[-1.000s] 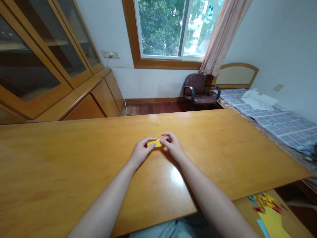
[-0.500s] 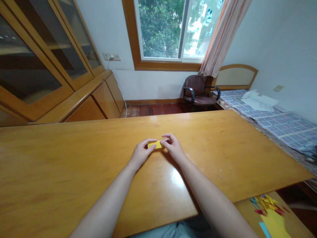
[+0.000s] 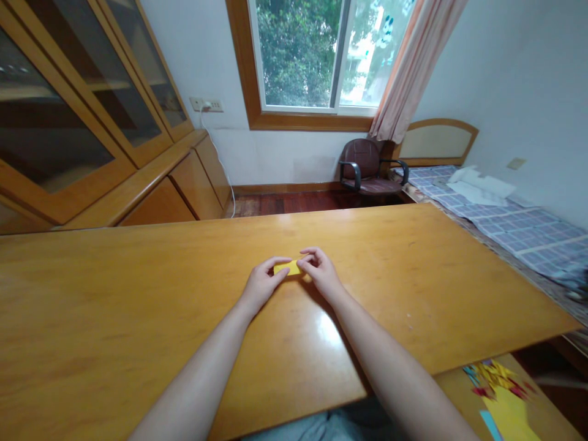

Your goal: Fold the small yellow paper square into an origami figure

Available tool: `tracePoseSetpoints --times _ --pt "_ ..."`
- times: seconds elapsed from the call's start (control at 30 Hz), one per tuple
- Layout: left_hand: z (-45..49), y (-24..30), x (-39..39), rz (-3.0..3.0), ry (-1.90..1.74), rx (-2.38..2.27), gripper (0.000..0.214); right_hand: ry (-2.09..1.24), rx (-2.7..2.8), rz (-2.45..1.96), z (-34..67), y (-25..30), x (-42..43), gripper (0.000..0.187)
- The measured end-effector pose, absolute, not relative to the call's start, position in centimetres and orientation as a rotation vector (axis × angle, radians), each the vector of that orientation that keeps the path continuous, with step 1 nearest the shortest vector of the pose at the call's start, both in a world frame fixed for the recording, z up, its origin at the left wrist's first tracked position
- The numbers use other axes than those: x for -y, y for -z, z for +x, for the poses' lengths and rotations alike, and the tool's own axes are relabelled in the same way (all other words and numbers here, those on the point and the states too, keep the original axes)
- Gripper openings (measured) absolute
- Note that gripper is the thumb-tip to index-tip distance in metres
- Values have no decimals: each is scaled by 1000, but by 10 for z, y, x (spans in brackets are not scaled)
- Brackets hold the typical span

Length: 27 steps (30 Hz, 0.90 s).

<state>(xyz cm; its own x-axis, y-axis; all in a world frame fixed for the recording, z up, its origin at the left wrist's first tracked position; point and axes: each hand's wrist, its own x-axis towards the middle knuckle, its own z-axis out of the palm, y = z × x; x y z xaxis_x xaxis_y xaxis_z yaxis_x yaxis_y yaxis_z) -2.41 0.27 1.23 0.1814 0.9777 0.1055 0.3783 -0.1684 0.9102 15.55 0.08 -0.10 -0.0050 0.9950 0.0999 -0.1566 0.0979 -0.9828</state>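
Note:
A small yellow piece of folded paper [image 3: 289, 267] is held between my two hands, just over the middle of the wooden table [image 3: 138, 294]. On its left end, my left hand [image 3: 265, 278] is closed, with the thumb along the near side and the fingers behind. My right hand [image 3: 321, 272] pinches the right end between thumb and fingertips. The paper's far side and part of its right end are hidden by my fingers.
Lower right, on a lower surface, lie yellow paper sheets [image 3: 509, 413], a light blue paper strip [image 3: 490, 424] and a heap of yellow and red paper pieces [image 3: 498, 375]. Beyond the table stand a chair [image 3: 367, 165], a bed [image 3: 519, 226] and a glass-doored cabinet [image 3: 124, 92].

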Motion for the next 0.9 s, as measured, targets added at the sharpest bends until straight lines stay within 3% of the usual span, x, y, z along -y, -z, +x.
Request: tracePoseSetpoints --times 0.9 --pt "-22 -1 -8 1318 -1133 -1090 38 -1171 1093 -1047 155 5 -4 33"
